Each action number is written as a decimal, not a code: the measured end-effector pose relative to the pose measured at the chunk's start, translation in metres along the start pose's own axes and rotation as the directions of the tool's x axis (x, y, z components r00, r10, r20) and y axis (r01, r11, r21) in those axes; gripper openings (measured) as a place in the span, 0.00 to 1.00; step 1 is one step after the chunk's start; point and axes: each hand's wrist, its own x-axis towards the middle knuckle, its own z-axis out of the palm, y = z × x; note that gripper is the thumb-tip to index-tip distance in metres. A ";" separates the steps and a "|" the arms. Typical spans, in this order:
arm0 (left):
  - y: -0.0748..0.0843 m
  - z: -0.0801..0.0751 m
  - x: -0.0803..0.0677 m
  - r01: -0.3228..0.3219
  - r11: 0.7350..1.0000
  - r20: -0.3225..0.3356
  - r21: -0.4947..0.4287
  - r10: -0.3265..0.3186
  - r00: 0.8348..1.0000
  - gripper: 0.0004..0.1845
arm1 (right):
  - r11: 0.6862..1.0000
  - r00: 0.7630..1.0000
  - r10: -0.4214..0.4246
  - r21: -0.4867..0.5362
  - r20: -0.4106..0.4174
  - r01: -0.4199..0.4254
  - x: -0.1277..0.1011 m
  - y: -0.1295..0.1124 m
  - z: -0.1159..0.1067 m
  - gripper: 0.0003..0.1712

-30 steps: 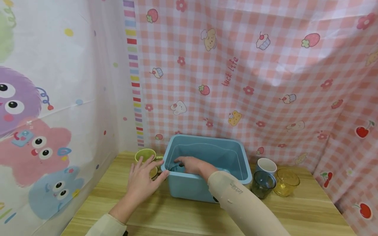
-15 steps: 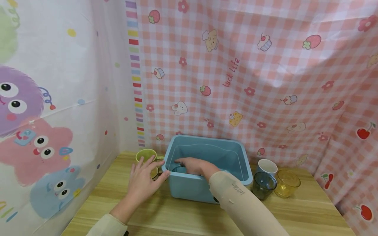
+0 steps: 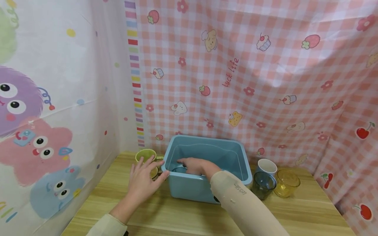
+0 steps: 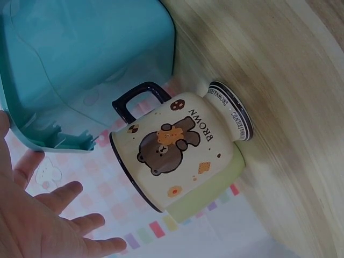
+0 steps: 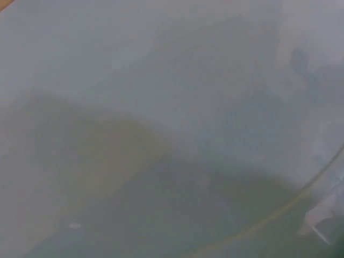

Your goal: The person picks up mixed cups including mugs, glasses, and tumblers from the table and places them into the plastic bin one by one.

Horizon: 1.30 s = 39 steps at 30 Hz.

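A light blue plastic tub [image 3: 189, 188] stands at the back of the wooden table. My right hand [image 3: 193, 165] reaches into it palm down, its fingers lying over the rim of a dark blue cup [image 3: 178, 169]; the thumb is hidden. The right wrist view is a grey-blue blur. My left hand [image 3: 143, 182] hovers left of the tub with its fingers spread and holds nothing. Its thumb is near the tub's corner. Just beyond its fingers [image 4: 64, 196] stands a cream mug [image 4: 177, 153] with a bear print and a dark handle. A green cup [image 3: 145, 154] sits behind it.
Right of the tub stand a white cup [image 3: 266, 166], a dark translucent cup [image 3: 263, 184] and a yellow translucent cup [image 3: 286, 182]. Patterned curtains close in the table on the left, back and right. Bare wood [image 3: 183, 216] lies in front of the tub.
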 end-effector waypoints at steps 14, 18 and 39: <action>0.000 -0.001 0.000 0.024 1.000 0.032 0.005 -0.024 0.999 0.28 | 0.988 0.997 0.044 0.154 -0.065 -0.033 -0.008 0.001 -0.001 0.36; 0.000 -0.001 0.000 0.025 1.000 0.032 0.005 -0.025 0.999 0.28 | 0.988 0.997 0.053 0.147 -0.062 -0.043 -0.008 0.002 0.000 0.37; 0.000 0.001 0.001 0.026 1.000 0.038 0.003 -0.027 0.999 0.30 | 0.991 0.974 0.076 0.124 -0.212 -0.050 -0.034 0.013 -0.011 0.45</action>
